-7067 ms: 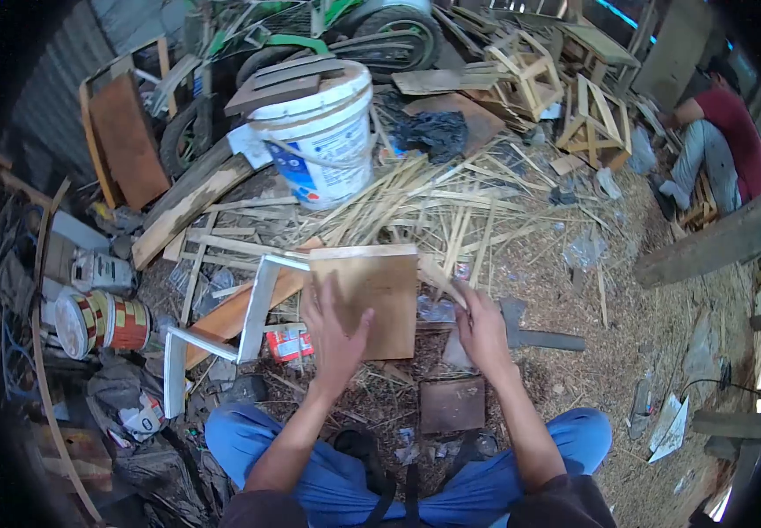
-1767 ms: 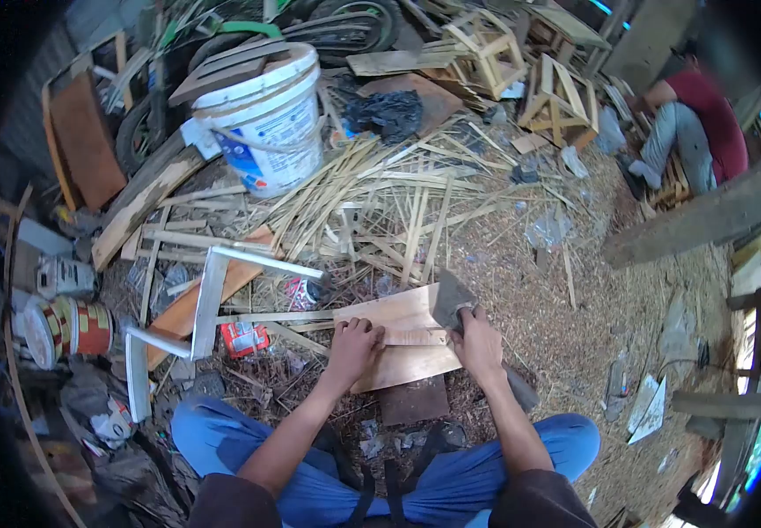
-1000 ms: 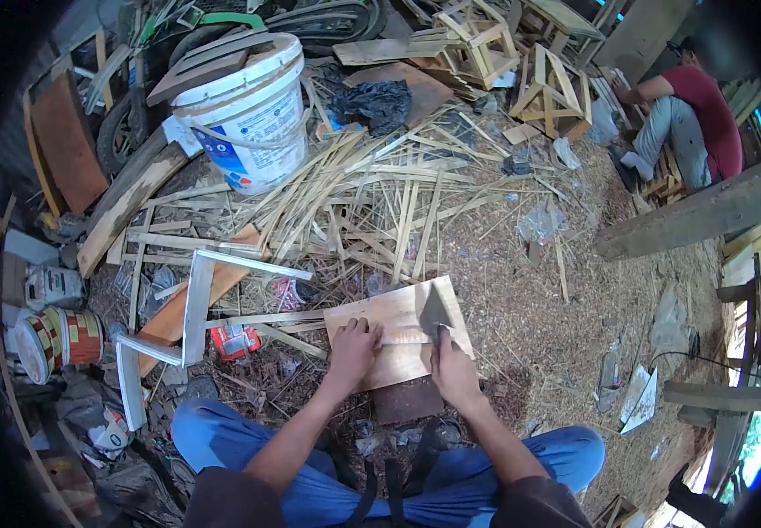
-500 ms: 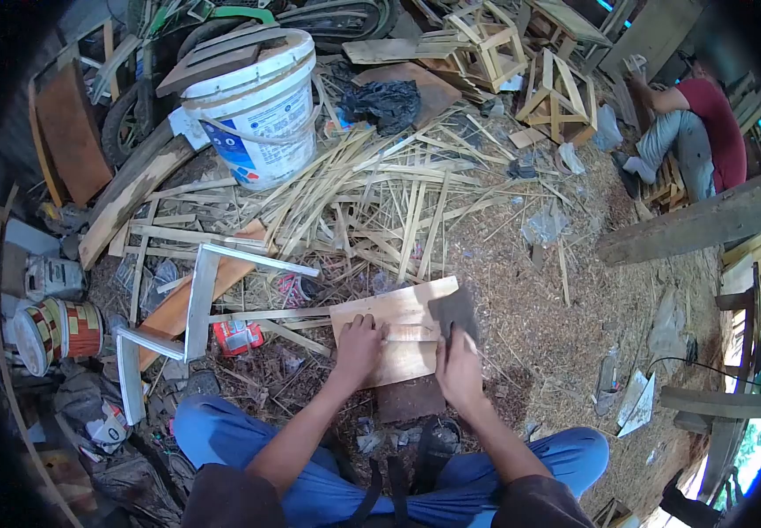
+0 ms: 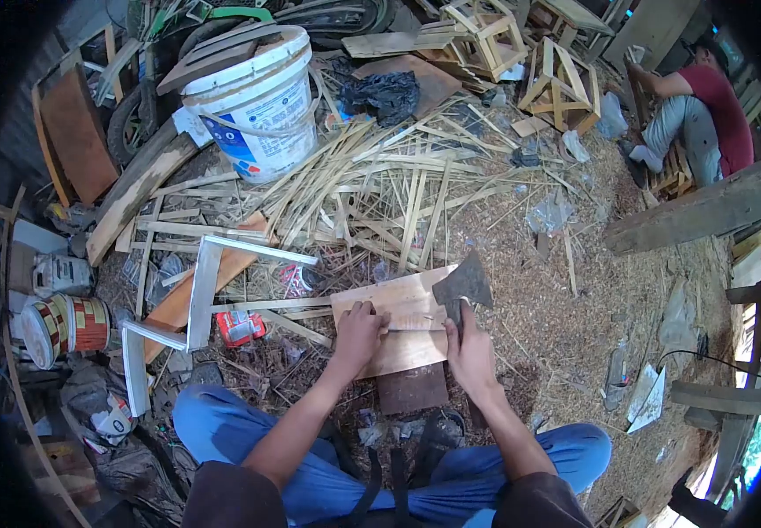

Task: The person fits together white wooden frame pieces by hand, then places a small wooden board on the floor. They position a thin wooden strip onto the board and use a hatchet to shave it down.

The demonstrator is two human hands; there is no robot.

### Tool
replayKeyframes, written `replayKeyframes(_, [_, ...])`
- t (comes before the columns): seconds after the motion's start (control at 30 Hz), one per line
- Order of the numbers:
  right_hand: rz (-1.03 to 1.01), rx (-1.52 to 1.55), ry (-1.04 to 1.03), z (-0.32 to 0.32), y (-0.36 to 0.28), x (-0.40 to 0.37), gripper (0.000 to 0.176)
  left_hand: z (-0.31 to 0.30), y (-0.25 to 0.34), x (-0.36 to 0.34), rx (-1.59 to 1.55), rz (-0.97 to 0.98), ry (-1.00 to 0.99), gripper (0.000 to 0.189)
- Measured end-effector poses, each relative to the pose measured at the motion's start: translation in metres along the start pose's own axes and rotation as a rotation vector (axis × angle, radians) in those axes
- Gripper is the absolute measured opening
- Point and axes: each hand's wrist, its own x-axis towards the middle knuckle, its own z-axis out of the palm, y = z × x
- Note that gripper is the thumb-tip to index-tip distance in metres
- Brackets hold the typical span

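Note:
My right hand (image 5: 471, 359) is wrapped round the handle of a hatchet (image 5: 463, 282), whose dark, flared blade points away from me over the right edge of a pale wooden board (image 5: 398, 356). Across that board runs a thin wooden strip (image 5: 417, 329). At its left end my left hand (image 5: 360, 339) rests on the board, fingers curled and closed on the strip; the exact grip is partly hidden. Under the board's near edge a dark brown block (image 5: 411, 392) shows, between my crossed legs.
A zigzag frame of whitish boards (image 5: 203, 295) stands on the left. Beyond lie many loose wood strips (image 5: 336, 185), a white bucket (image 5: 262, 119) and small wooden frames (image 5: 561, 88). A person in a red shirt (image 5: 715, 110) sits at far right, near a thick beam (image 5: 702, 207).
The hatchet has moved up and away from me, and its blade now shows its broad face instead of a blur. My left hand stays nearly in place on the board.

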Motion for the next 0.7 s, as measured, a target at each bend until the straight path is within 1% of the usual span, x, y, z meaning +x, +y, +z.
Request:
replayKeyframes(0.03, [-0.039, -0.027, 0.076, 0.000, -0.003, -0.003, 0.041, 0.001, 0.002, 0.000, 0.015, 0.009, 0.022, 0.013])
replayKeyframes(0.07, [-0.036, -0.025, 0.077, 0.003, 0.000, -0.005, 0.041, 0.000, 0.003, 0.000, 0.016, 0.011, 0.020, 0.013])
replayKeyframes(0.13, [-0.176, -0.059, 0.165, 0.020, 0.013, -0.009, 0.037, -0.002, 0.001, -0.001, -0.015, 0.026, 0.034, 0.013])
replayKeyframes(0.17, [-0.180, -0.079, 0.139, 0.036, 0.026, -0.011, 0.033, -0.003, 0.001, -0.001, -0.012, 0.032, 0.033, 0.013])
replayKeyframes(0.2, [-0.178, -0.079, 0.146, 0.042, 0.030, -0.010, 0.033, -0.003, 0.002, -0.002, 0.003, 0.022, 0.032, 0.014])
replayKeyframes(0.27, [-0.073, -0.175, -0.066, 0.050, 0.037, -0.007, 0.034, -0.003, 0.004, -0.001, 0.020, 0.018, 0.039, 0.015])
replayKeyframes(0.33, [-0.072, -0.178, -0.094, 0.046, 0.037, -0.003, 0.035, -0.002, 0.003, -0.002, 0.022, 0.043, 0.064, 0.020])
replayKeyframes(0.4, [-0.080, -0.076, -0.086, 0.039, 0.037, 0.000, 0.039, -0.003, 0.003, -0.005, -0.006, 0.038, 0.075, 0.021])
replayKeyframes(0.43, [-0.082, -0.080, -0.083, 0.034, 0.036, -0.002, 0.039, -0.005, 0.004, -0.005, -0.027, 0.039, 0.083, 0.024])
replayKeyframes(0.5, [-0.030, -0.066, -0.066, 0.025, 0.030, -0.004, 0.040, -0.005, 0.005, -0.003, -0.012, 0.038, 0.078, 0.023])
replayKeyframes(0.53, [-0.034, -0.066, -0.067, 0.018, 0.025, -0.005, 0.040, -0.004, 0.005, -0.003, -0.002, 0.028, 0.069, 0.023])
replayKeyframes(0.63, [-0.031, -0.085, 0.028, -0.005, 0.012, -0.007, 0.039, -0.001, 0.005, -0.001, 0.002, 0.020, 0.060, 0.019])
replayKeyframes(0.67, [-0.028, -0.087, 0.025, -0.008, 0.009, -0.008, 0.039, -0.001, 0.006, -0.002, -0.001, 0.018, 0.057, 0.019])
replayKeyframes(0.7, [-0.071, -0.075, 0.088, -0.010, 0.007, -0.009, 0.038, -0.003, 0.007, -0.003, -0.013, 0.020, 0.064, 0.018])
